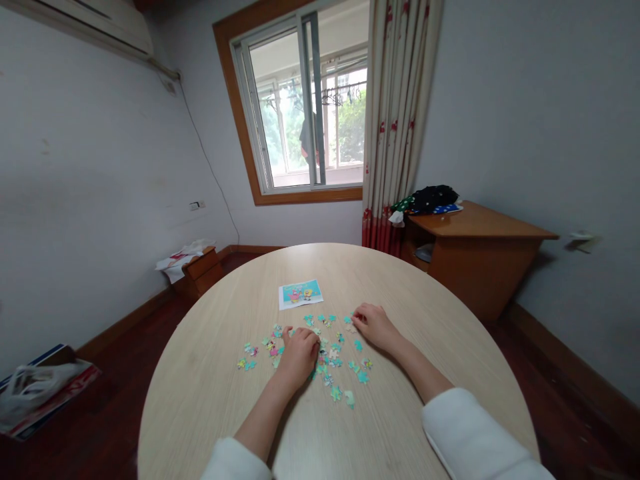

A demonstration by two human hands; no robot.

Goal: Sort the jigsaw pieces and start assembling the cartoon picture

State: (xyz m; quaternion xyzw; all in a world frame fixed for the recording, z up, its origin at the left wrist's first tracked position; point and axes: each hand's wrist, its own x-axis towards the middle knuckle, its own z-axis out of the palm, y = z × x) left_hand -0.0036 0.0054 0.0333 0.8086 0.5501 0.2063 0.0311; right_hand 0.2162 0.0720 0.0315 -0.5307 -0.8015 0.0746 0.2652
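Several small teal and multicoloured jigsaw pieces [334, 363] lie scattered on a round pale wooden table [210, 373]. My left hand [299, 351] rests among them with its fingers curled down onto the pieces; what it grips is too small to name. My right hand [373, 324] lies at the right of the scatter, fingers bent, its fingertips touching a pale piece [351, 327]. A small picture card [300, 293] with a blue cartoon image lies just beyond the pieces.
A wooden desk [480, 250] with dark clothes [430, 199] on it stands at the right wall. A curtain [397, 120] hangs by the window [310, 107]. A low wooden box with papers [193, 263] and a bag [35, 387] sit on the dark floor at left.
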